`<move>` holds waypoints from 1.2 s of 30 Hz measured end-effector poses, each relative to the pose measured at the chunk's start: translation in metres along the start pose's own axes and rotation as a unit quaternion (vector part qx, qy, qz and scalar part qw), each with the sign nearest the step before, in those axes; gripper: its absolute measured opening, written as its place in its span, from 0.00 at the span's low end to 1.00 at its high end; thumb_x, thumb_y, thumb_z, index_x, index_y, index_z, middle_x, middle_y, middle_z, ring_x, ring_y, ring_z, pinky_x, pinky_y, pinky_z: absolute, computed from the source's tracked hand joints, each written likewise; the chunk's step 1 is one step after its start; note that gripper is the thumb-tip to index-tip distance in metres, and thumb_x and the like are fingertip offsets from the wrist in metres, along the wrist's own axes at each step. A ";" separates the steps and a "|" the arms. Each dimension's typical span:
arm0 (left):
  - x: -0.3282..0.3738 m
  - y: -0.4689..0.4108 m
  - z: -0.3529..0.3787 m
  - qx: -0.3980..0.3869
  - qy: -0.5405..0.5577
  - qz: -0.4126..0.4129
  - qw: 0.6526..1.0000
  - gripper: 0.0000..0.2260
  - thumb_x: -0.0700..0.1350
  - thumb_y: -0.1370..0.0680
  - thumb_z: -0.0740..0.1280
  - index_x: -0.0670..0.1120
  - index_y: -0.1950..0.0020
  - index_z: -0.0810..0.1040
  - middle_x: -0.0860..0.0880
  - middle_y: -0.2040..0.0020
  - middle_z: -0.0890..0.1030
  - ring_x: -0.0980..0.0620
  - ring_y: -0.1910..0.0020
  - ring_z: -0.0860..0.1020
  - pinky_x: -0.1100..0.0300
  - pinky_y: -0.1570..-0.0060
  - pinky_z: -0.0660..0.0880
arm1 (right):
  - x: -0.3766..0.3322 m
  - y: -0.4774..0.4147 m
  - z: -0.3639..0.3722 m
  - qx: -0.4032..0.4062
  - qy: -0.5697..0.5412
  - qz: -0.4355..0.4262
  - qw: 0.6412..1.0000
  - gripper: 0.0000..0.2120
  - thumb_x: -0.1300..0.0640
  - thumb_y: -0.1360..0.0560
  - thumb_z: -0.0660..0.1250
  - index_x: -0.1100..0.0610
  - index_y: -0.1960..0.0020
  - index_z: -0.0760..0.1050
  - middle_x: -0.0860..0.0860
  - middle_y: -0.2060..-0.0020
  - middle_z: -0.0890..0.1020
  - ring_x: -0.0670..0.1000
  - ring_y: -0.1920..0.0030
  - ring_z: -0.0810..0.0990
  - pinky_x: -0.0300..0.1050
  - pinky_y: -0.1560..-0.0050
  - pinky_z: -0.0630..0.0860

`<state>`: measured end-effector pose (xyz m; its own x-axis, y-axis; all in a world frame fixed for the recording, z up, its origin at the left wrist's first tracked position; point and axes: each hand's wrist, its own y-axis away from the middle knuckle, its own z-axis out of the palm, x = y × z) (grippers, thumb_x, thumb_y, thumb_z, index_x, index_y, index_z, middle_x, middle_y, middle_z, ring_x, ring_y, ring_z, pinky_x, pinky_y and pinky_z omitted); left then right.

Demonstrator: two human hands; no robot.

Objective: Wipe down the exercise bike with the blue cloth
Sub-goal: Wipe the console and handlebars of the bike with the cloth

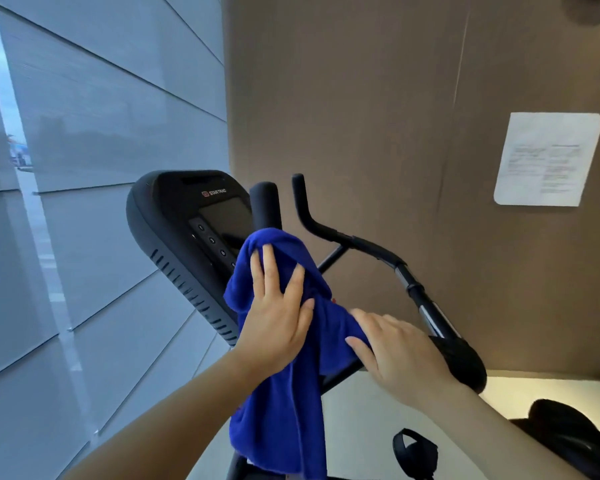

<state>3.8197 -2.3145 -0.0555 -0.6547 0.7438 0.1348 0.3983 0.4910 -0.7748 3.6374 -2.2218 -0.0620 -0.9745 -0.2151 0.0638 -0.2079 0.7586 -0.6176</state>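
Note:
The blue cloth (284, 393) is draped over the middle of the black exercise bike's handlebars (378, 251) and hangs down below them. The bike's console (187, 230) with its dark screen and buttons stands just left of the cloth. My left hand (278, 313) lies flat on the cloth with straight fingers, pressing it against the bike near the console. My right hand (395, 348) rests on the cloth's right part, fingers extended, beside the right handlebar grip (461, 358).
A window wall with horizontal blinds (84, 168) fills the left. A brown wall (361, 98) behind the bike carries a white paper notice (548, 159). The bike's seat (575, 434) and a pedal strap (414, 452) show at the lower right over a pale floor.

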 end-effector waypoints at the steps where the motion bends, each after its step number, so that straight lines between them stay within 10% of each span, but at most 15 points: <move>1: -0.005 -0.006 -0.004 0.000 -0.015 0.016 1.000 0.27 0.56 0.22 0.50 0.42 0.29 0.61 0.46 0.28 0.29 0.43 0.30 0.28 0.54 0.33 0.38 | -0.001 0.001 -0.001 -0.006 0.002 0.003 1.000 0.31 0.38 0.24 0.39 0.53 0.33 0.66 0.46 0.50 0.80 0.47 0.53 0.78 0.39 0.57 0.73; 8: -0.023 -0.064 -0.039 0.025 -0.107 0.068 0.992 0.26 0.52 0.26 0.60 0.41 0.31 0.65 0.36 0.25 0.50 0.40 0.28 0.37 0.43 0.31 0.50 | -0.002 0.001 0.001 -0.020 -0.011 0.041 0.999 0.32 0.35 0.24 0.40 0.52 0.28 0.60 0.44 0.46 0.79 0.44 0.49 0.77 0.38 0.51 0.72; 13: -0.024 -0.051 -0.031 0.017 -0.098 0.105 0.990 0.14 0.50 0.28 0.59 0.42 0.50 0.76 0.35 0.27 0.58 0.32 0.28 0.50 0.39 0.34 0.59 | -0.007 0.003 0.000 -0.015 -0.010 0.070 0.997 0.33 0.34 0.24 0.40 0.53 0.31 0.65 0.46 0.45 0.80 0.47 0.47 0.77 0.40 0.50 0.73; 25: -0.035 -0.086 -0.053 0.005 -0.147 0.181 0.972 0.27 0.58 0.27 0.54 0.43 0.37 0.74 0.41 0.27 0.63 0.45 0.26 0.57 0.50 0.30 0.55 | -0.013 0.002 0.002 0.033 -0.005 0.093 0.995 0.25 0.36 0.23 0.47 0.51 0.41 0.71 0.44 0.56 0.80 0.45 0.57 0.78 0.41 0.62 0.76; 30: -0.031 -0.080 -0.043 0.008 -0.092 0.181 0.979 0.17 0.52 0.27 0.58 0.41 0.63 0.79 0.40 0.44 0.76 0.43 0.38 0.70 0.50 0.45 0.71 | -0.014 0.002 0.005 0.057 0.001 0.095 0.994 0.21 0.36 0.23 0.49 0.49 0.44 0.71 0.43 0.59 0.80 0.45 0.60 0.77 0.40 0.66 0.75; 36: -0.028 -0.051 -0.029 -0.035 -0.063 0.186 0.980 0.16 0.52 0.24 0.56 0.42 0.58 0.75 0.46 0.51 0.75 0.47 0.49 0.72 0.53 0.47 0.70 | -0.015 0.004 0.007 0.074 -0.015 0.104 0.992 0.19 0.37 0.23 0.51 0.49 0.47 0.71 0.45 0.58 0.80 0.46 0.58 0.78 0.44 0.64 0.78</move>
<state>3.8363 -2.3471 -0.0021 -0.5288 0.8171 -0.2296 0.6647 0.2304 -0.7107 3.6521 -2.2197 -0.0705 -0.9916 -0.0840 -0.0982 0.0133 0.6901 -0.7236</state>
